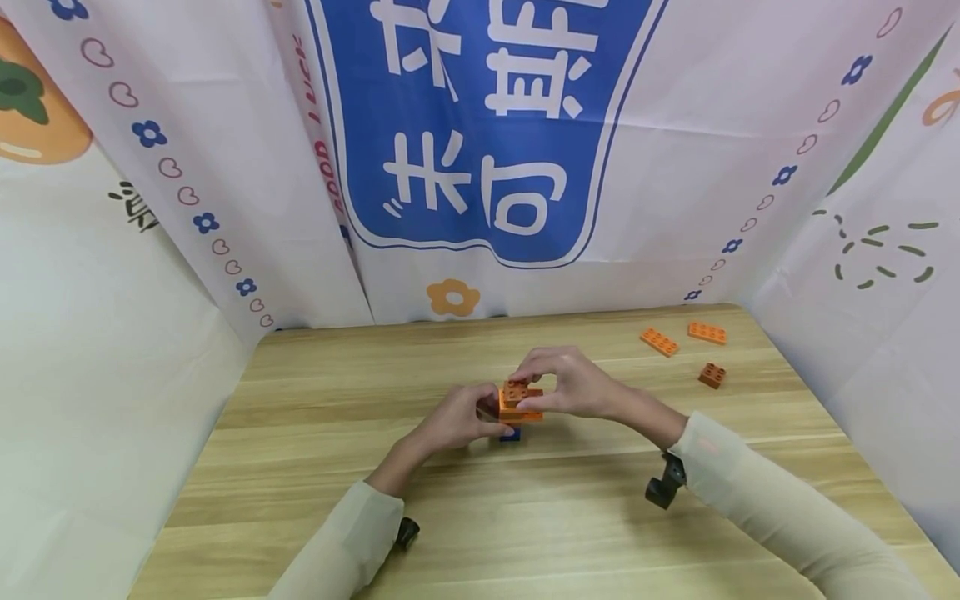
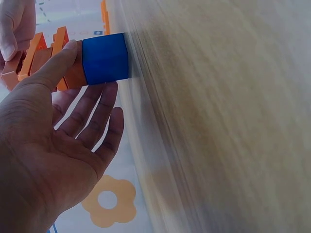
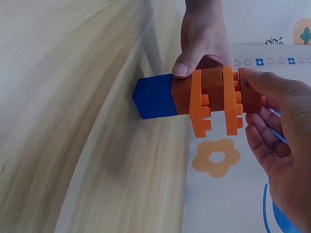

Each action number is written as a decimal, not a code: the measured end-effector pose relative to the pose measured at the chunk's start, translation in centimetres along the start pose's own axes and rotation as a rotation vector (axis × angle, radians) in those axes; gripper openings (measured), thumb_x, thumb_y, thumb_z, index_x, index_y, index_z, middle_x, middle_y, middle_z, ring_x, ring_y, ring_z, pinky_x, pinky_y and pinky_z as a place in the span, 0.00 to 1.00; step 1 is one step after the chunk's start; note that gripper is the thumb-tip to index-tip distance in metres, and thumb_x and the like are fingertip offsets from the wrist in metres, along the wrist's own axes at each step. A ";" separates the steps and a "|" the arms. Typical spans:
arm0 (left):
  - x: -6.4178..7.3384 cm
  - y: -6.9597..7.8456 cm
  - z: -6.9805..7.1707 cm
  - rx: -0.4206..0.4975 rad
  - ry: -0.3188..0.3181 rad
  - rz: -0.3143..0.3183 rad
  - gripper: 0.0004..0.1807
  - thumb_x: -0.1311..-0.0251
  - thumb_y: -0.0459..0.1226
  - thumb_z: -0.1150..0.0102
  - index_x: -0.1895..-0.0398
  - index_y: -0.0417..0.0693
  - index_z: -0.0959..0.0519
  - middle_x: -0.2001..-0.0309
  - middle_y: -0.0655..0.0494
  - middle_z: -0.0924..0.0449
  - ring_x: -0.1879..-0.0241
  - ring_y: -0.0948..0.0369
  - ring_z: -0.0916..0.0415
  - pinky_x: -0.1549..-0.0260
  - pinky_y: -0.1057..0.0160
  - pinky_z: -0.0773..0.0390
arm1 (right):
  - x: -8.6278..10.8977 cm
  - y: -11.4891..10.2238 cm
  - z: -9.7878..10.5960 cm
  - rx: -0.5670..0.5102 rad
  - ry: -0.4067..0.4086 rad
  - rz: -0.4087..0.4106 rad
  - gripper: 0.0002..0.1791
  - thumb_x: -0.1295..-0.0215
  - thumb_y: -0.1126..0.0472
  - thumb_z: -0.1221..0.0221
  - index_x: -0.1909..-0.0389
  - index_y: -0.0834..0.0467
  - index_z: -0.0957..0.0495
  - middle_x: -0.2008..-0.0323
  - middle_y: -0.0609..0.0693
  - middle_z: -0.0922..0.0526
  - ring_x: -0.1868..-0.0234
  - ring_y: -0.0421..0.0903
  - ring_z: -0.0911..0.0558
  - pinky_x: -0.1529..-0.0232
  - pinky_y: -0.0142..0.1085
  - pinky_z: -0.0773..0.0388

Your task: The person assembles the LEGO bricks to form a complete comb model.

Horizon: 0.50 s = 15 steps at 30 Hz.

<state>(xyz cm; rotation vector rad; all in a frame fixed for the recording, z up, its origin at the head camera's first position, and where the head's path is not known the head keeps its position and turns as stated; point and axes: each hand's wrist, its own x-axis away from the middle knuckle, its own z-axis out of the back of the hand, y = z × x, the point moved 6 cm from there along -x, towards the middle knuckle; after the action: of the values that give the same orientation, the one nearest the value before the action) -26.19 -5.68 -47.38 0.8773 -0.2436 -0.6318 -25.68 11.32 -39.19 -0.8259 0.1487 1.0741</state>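
Observation:
A tower of toy building bricks stands on the wooden table in front of me. At its base is a blue brick [image 3: 155,97], then a brown brick [image 3: 181,96], an orange plate [image 3: 196,104], another brown brick [image 3: 212,90] and a second orange plate [image 3: 230,104]. My left hand [image 1: 461,417] grips the lower part, thumb on the lower brown brick, fingers round the far side. Between its thumb and fingers my right hand [image 1: 573,385] pinches the topmost brown brick [image 3: 250,94], right at the upper plate. The plates jut out sideways beyond the bricks.
Two loose orange plates, one [image 1: 659,342] beside the other [image 1: 707,333], lie at the table's back right. A loose brown brick [image 1: 712,375] lies nearer than they do. Printed cloth [image 1: 645,208] hangs behind the wooden table [image 1: 322,375] and at both sides.

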 end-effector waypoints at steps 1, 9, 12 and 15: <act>0.0 0.0 0.0 0.001 -0.001 -0.002 0.14 0.40 0.38 0.21 0.57 0.45 0.18 0.58 0.55 0.11 0.59 0.62 0.14 0.57 0.65 0.14 | 0.0 0.0 -0.1 0.003 0.001 0.001 0.17 0.43 0.65 0.21 0.53 0.62 0.10 0.57 0.51 0.10 0.58 0.43 0.12 0.59 0.43 0.11; 0.0 0.0 0.0 0.016 -0.015 0.005 0.14 0.39 0.37 0.21 0.56 0.46 0.18 0.58 0.56 0.11 0.59 0.64 0.14 0.58 0.66 0.14 | -0.3 -0.3 -0.4 0.027 -0.010 -0.008 0.18 0.43 0.64 0.21 0.52 0.63 0.11 0.57 0.52 0.10 0.57 0.43 0.12 0.59 0.45 0.11; 0.0 0.0 0.0 0.019 -0.014 0.003 0.14 0.39 0.37 0.22 0.55 0.46 0.17 0.58 0.56 0.11 0.59 0.63 0.14 0.57 0.66 0.14 | -0.3 -0.4 -0.4 0.031 -0.015 -0.019 0.18 0.42 0.63 0.21 0.52 0.63 0.11 0.57 0.52 0.11 0.57 0.43 0.12 0.59 0.46 0.11; 0.0 -0.1 -0.1 0.009 -0.010 0.011 0.14 0.39 0.37 0.21 0.56 0.46 0.17 0.58 0.57 0.11 0.59 0.65 0.14 0.57 0.66 0.14 | -0.4 -0.4 -0.5 0.028 -0.018 -0.027 0.16 0.40 0.63 0.23 0.52 0.62 0.10 0.57 0.51 0.10 0.58 0.43 0.12 0.60 0.45 0.11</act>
<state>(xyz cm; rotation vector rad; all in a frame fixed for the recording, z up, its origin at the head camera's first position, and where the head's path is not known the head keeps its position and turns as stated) -26.25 -5.67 -47.52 0.8807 -0.2605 -0.6251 -25.42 10.67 -39.16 -0.7905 0.1370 1.0513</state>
